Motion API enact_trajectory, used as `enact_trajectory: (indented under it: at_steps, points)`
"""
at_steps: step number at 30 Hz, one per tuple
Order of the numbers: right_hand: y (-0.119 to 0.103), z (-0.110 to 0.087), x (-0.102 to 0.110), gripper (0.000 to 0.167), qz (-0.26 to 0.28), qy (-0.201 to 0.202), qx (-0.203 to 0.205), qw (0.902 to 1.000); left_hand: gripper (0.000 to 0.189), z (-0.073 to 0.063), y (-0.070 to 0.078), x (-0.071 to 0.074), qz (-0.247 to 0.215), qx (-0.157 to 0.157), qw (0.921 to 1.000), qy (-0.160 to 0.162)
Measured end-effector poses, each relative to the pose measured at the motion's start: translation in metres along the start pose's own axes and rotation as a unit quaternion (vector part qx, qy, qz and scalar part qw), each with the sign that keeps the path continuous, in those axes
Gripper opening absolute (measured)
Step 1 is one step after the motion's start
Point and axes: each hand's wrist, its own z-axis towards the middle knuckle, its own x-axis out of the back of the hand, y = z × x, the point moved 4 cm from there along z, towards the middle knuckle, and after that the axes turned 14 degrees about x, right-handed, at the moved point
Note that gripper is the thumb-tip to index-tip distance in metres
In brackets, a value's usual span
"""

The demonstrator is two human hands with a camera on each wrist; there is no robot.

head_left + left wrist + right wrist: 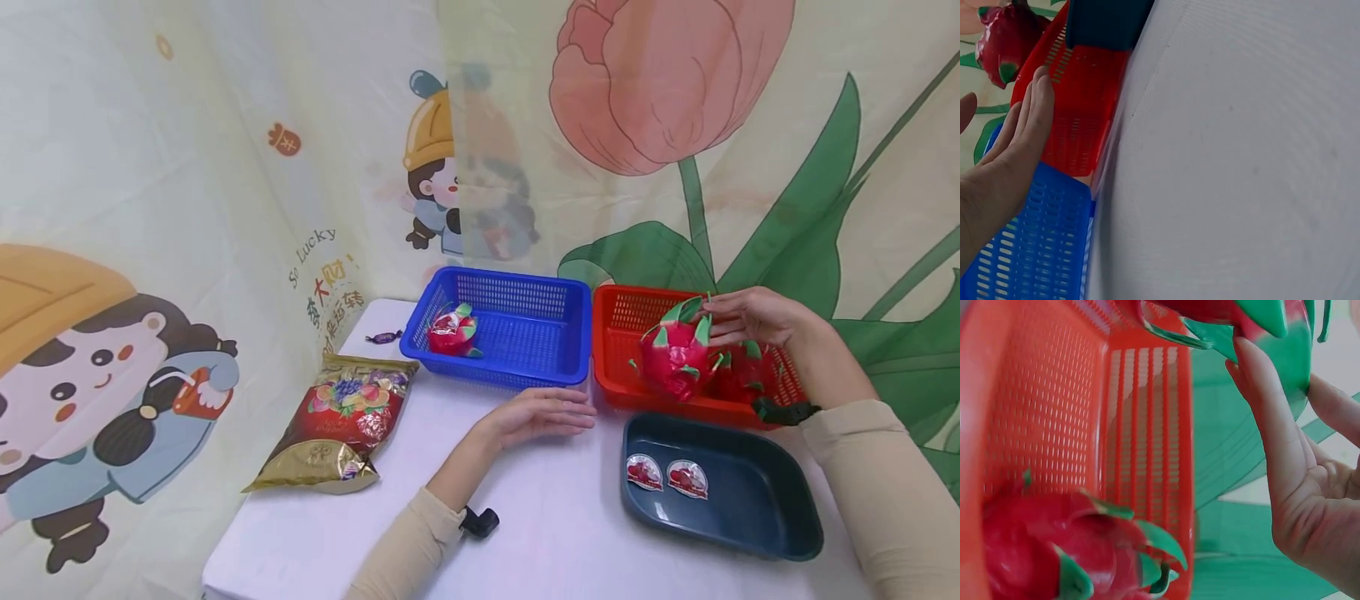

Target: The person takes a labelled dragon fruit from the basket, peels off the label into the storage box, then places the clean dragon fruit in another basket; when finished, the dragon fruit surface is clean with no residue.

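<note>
My right hand (757,317) pinches a green leaf tip of a red dragon fruit (677,362), which hangs over the red basket (618,333). In the right wrist view, thumb and finger close on the leaf (1291,365). Another dragon fruit (750,371) lies in that basket, below the hand. My left hand (536,414) hovers above the white table near the blue basket (525,333), its fingers extended and holding nothing. Inside the blue basket, a dragon fruit (452,333) with a sticker on it rests at the left end.
A dark blue-green tray (738,517) stands in front of the red basket, with two round-topped stickers (687,479) at its left side. To the left lie a red and gold candy bag (345,421) and one purple wrapped candy (384,337). Printed curtains hang behind.
</note>
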Motion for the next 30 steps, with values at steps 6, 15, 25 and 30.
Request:
enact_trajectory:
  at_steps: [6,15,25,30]
  points:
    - [0.010,0.012,0.020,0.034,-0.002,-0.030,-0.027,0.9992,0.050,0.001,-0.002,0.000,-0.024,-0.009,0.9997,0.004]
    - [0.018,0.021,0.045,0.044,-0.077,-0.011,-0.037,0.9963,0.050,0.025,-0.001,-0.019,-0.162,-0.039,0.9858,0.022]
    - [0.034,0.023,0.063,0.064,-0.131,-0.041,-0.052,0.9892,0.054,0.047,-0.010,-0.030,-0.272,-0.057,0.9603,0.022]
    - [0.044,0.030,0.059,0.046,-0.111,-0.050,-0.068,0.9903,0.059,0.046,-0.012,-0.027,-0.284,-0.067,0.9562,0.025]
